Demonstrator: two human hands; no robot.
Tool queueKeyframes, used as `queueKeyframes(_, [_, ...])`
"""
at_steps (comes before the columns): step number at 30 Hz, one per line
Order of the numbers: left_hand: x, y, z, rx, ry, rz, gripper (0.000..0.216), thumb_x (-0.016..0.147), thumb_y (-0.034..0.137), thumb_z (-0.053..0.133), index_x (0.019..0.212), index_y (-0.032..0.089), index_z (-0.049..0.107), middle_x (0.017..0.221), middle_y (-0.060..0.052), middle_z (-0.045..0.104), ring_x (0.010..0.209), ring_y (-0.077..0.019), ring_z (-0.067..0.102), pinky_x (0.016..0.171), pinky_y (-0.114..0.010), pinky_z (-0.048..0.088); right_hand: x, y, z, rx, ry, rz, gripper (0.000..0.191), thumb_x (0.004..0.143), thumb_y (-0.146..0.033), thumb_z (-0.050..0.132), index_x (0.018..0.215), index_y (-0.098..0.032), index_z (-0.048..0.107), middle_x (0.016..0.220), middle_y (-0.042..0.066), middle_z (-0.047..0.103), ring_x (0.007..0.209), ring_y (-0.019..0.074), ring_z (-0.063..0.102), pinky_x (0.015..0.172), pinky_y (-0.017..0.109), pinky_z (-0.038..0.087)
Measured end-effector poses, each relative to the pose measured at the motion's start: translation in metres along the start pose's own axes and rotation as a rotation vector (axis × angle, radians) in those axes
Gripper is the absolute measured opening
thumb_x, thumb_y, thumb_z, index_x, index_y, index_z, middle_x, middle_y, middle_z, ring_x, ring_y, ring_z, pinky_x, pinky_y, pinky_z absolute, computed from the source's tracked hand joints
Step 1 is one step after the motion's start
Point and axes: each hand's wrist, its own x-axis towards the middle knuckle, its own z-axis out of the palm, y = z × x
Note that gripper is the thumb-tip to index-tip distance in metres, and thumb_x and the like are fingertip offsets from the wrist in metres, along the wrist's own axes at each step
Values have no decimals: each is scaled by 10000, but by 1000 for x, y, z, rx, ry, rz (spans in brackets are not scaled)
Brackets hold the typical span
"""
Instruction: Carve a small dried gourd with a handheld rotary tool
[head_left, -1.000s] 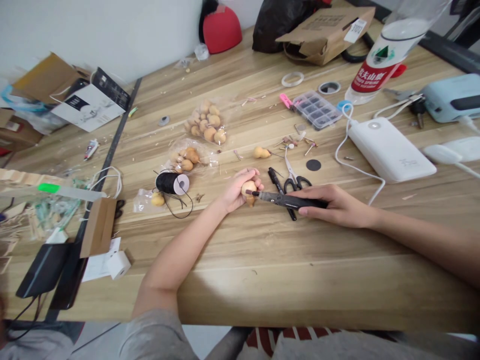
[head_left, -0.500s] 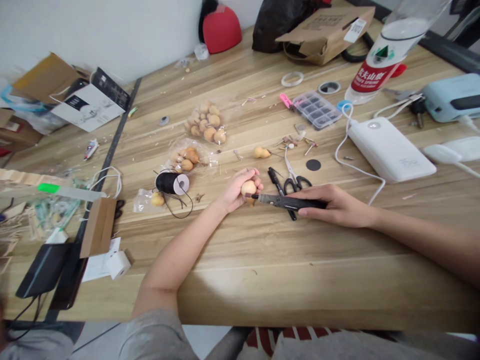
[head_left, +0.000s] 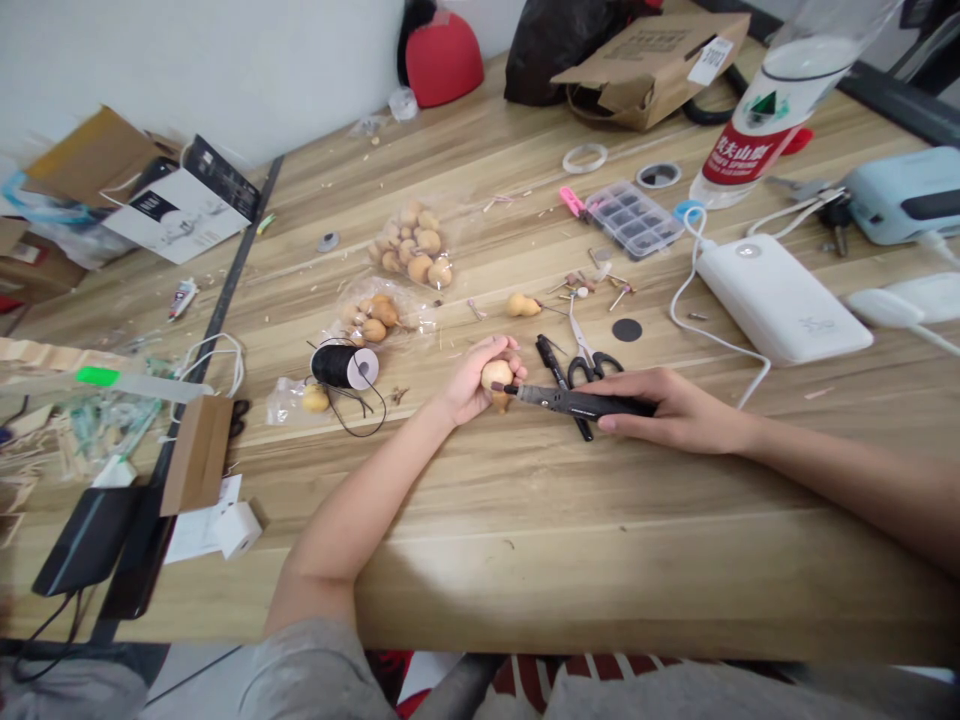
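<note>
My left hand (head_left: 476,382) is closed around a small tan gourd (head_left: 496,376), whose rounded end shows between the fingers. In my right hand (head_left: 679,412) lies a black rotary tool (head_left: 577,402), gripped along its body and pointing left. Its tip meets the right side of the gourd, or nearly so; exact contact is hard to tell. Just behind the tool are black-handled scissors (head_left: 592,366) and a black pen (head_left: 555,365), which the tool partly covers. Another small gourd (head_left: 523,304) rests on the table farther back.
Two plastic bags of gourds (head_left: 416,245) and a spool of black thread (head_left: 345,367) stand left of centre. To the right are a compartment box (head_left: 634,218), loose tool bits (head_left: 589,282), a white power bank (head_left: 784,298) with its cable, and a water bottle (head_left: 757,130).
The tool's tip has shifted very slightly against the gourd, and the gourd seems turned a little. Both hands stay in nearly the same place.
</note>
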Motion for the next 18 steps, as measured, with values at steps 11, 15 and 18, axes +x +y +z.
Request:
queueKeyframes(11, [0,0,1,8,10,-8,106,871,249,567,842,150,543,600,18,580,577,-106,624,543,-189,516,0,-1,-1,-19,-6,2,381,854,-363,655,1217,-252,690,1104,28,756,937,209,708,833,296,535])
queueKeyframes(15, [0,0,1,15,12,-8,104,870,247,563,848,148,541,598,15,581,585,-115,630,508,-182,509,-1,1,-1,-26,4,34,404,869,-386,632,1247,-246,667,1133,27,746,970,228,694,846,321,536])
queueKeyframes(18, [0,1,1,28,26,-11,106,856,248,581,850,150,541,598,16,581,566,-118,617,470,-186,500,-1,3,-1,8,10,59,418,866,-398,634,1259,-256,659,1101,15,750,973,238,687,822,328,546])
